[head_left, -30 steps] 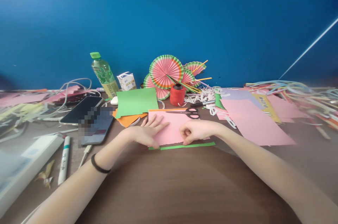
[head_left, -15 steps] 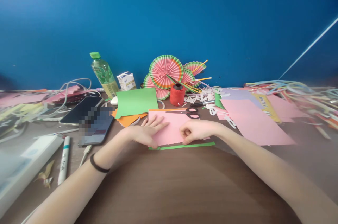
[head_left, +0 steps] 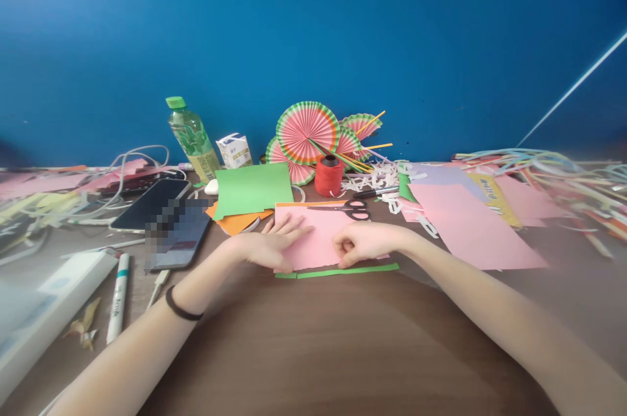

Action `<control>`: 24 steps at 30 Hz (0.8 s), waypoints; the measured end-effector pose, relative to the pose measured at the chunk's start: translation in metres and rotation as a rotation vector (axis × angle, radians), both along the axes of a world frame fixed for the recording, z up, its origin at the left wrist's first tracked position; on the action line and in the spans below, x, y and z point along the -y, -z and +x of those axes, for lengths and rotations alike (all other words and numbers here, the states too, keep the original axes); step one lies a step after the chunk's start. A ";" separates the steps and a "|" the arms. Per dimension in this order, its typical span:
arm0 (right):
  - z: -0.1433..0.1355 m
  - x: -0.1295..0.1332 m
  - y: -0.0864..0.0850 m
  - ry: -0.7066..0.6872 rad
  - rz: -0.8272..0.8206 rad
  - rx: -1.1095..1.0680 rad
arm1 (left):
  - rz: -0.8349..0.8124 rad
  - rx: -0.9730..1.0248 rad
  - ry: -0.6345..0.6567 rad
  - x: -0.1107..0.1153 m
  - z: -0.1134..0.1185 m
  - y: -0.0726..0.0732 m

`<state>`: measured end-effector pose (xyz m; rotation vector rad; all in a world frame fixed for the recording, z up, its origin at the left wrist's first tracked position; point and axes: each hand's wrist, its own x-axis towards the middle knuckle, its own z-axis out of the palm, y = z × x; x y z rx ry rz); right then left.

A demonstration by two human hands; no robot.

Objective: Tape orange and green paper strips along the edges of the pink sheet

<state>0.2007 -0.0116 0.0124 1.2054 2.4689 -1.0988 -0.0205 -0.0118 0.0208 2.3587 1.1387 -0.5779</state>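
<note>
A pink paper sheet (head_left: 318, 240) lies on the brown table, with a thin orange edge showing along its far side. My left hand (head_left: 277, 243) rests on the sheet's left part, fingers spread flat. At the sheet's near edge, my right hand (head_left: 365, 243) is curled, its fingers closed and its lowest fingertips on a narrow green paper strip (head_left: 367, 270). This strip runs along the near edge; a short green piece (head_left: 285, 275) sits at its left end. Black-handled scissors (head_left: 355, 209) lie across the far part of the sheet.
Behind are a red thread spool (head_left: 328, 177), pleated paper fans (head_left: 307, 132), a green sheet (head_left: 255, 189), a carton (head_left: 235, 151) and a bottle (head_left: 193, 142). Phones (head_left: 183, 240) and a marker (head_left: 117, 298) lie left. More pink paper (head_left: 477, 230) and a yellow packet (head_left: 494, 199) are right.
</note>
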 end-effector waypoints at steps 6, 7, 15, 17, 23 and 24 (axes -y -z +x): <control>0.001 -0.002 0.002 -0.002 0.009 -0.003 | 0.100 0.085 -0.018 0.004 0.001 -0.012; 0.001 -0.001 0.001 -0.004 0.013 -0.005 | 0.122 0.090 -0.025 0.005 0.002 -0.016; 0.001 0.001 -0.002 0.017 0.000 0.010 | 0.054 0.042 -0.064 0.017 0.009 -0.020; 0.001 0.000 -0.001 0.015 -0.006 0.009 | 0.053 0.024 -0.062 0.019 0.010 -0.016; 0.000 0.000 -0.002 0.013 -0.008 0.010 | 0.068 0.033 -0.058 0.020 0.012 -0.015; 0.000 0.000 -0.002 0.014 -0.007 0.011 | 0.053 0.036 -0.067 0.020 0.012 -0.015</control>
